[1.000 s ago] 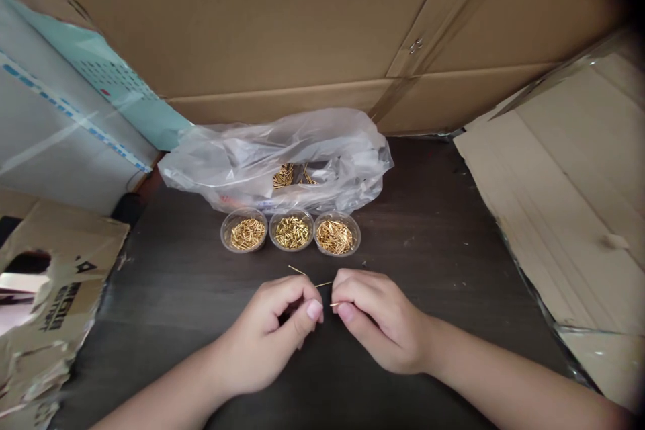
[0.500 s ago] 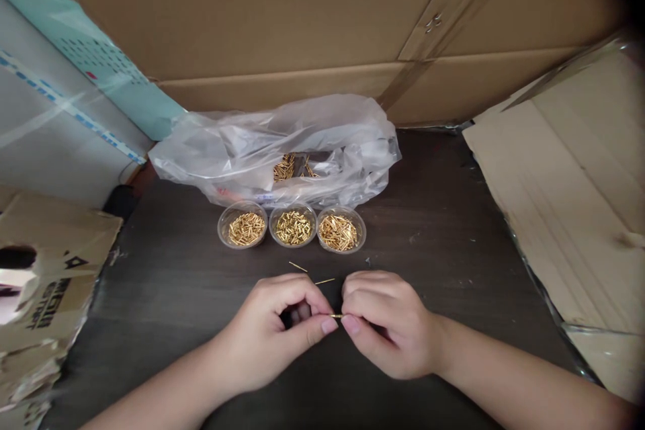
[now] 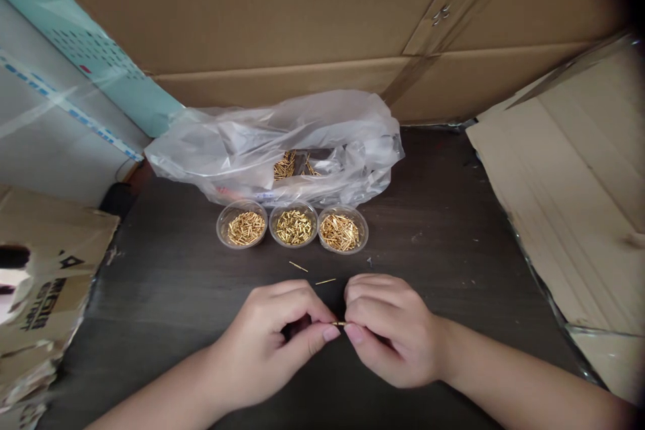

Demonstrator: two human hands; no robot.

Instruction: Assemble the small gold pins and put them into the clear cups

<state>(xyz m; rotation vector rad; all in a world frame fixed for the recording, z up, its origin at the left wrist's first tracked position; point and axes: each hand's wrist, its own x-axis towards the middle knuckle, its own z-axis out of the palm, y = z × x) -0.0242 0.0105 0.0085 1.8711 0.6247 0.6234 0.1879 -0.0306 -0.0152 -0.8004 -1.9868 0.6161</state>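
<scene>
My left hand (image 3: pixel 287 339) and my right hand (image 3: pixel 396 329) meet near the table's front, each pinching one end of a thin brass pin (image 3: pixel 340 324). Only a short middle stretch of it shows between the fingertips. Just beyond them, two loose brass pins lie on the dark table, one at the left (image 3: pixel 298 267) and one nearer my hands (image 3: pixel 325 281). Three round clear cups stand in a row behind: the left cup (image 3: pixel 242 225), the middle cup (image 3: pixel 293 225) and the right cup (image 3: pixel 342 230), all holding small brass pieces.
A crumpled clear plastic bag (image 3: pixel 332 121) with more brass pins inside lies behind the cups. Cardboard (image 3: pixel 252 13) walls off the back, with cardboard flaps at the right (image 3: pixel 569 168) and left (image 3: pixel 45 282). The dark table (image 3: pixel 428 228) lies between them.
Both hands, still pinching the pin, have come slightly closer to the table's front edge. The camera view has shifted a little.
</scene>
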